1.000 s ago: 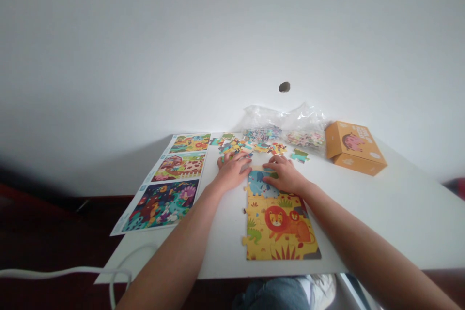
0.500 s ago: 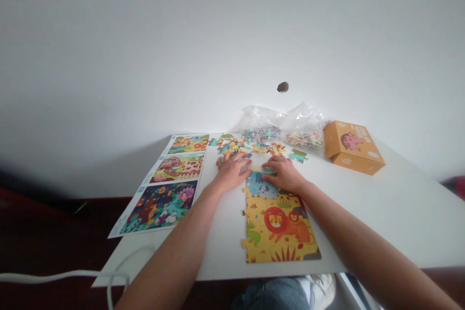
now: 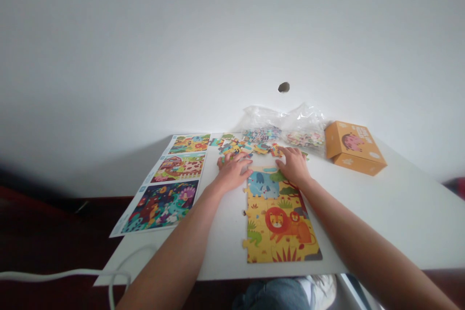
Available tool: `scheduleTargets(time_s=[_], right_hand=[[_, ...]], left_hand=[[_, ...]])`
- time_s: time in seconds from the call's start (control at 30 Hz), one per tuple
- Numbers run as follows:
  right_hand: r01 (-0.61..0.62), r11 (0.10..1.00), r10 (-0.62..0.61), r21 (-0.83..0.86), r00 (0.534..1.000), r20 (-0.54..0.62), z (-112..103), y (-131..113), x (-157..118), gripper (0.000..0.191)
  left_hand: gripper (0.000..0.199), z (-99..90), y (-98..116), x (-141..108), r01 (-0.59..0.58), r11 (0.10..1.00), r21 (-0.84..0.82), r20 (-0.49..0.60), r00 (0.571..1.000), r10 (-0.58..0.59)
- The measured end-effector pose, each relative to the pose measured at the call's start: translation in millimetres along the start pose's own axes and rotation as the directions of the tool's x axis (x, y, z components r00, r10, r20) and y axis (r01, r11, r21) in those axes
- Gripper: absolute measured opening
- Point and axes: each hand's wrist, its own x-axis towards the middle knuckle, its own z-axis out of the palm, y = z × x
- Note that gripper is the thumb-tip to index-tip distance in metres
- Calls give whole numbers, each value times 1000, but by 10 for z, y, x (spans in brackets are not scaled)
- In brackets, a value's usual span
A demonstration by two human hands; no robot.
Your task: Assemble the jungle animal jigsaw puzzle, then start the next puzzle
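The partly joined jigsaw puzzle [image 3: 283, 225] lies flat near the table's front edge, showing lions below and blue elephants above. My left hand [image 3: 233, 173] rests just left of its upper part, fingers spread, their tips at the near side of a heap of loose puzzle pieces [image 3: 232, 146]. My right hand [image 3: 295, 167] is over the puzzle's upper right corner, thumb and fingers apart. Its fingertips reach a loose orange and yellow piece [image 3: 276, 150]; whether they touch it I cannot tell. A green piece behind this hand is mostly hidden.
A sheet with three printed pictures [image 3: 170, 203] lies on the left. Clear plastic bags of pieces [image 3: 303, 136] stand against the wall, beside an orange box [image 3: 358, 147]. A white cable [image 3: 72, 272] hangs at the table's front left corner [image 3: 109, 276].
My right hand has moved up and right off the elephant part, uncovering the puzzle's tree, and its fingers have spread toward the loose pieces. My left hand has hardly moved.
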Motion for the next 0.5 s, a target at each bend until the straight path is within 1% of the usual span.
scheduleTargets(time_s=[0.17, 0.27, 0.37, 0.5], right_hand=[[-51, 999, 51, -6, 997, 62, 58, 103, 55, 50], [-75, 997, 75, -8, 996, 39, 67, 115, 64, 46], [-101, 995, 101, -1, 995, 7, 72, 118, 67, 48], [-80, 997, 80, 12, 996, 25, 85, 134, 78, 47]], left_hand=[[31, 1, 12, -11, 15, 1000, 19, -14, 1000, -14], [31, 2, 13, -14, 10, 1000, 24, -21, 1000, -10], [31, -4, 17, -14, 3, 1000, 25, -25, 1000, -3], [31, -8, 27, -12, -2, 1000, 12, -29, 1000, 3]])
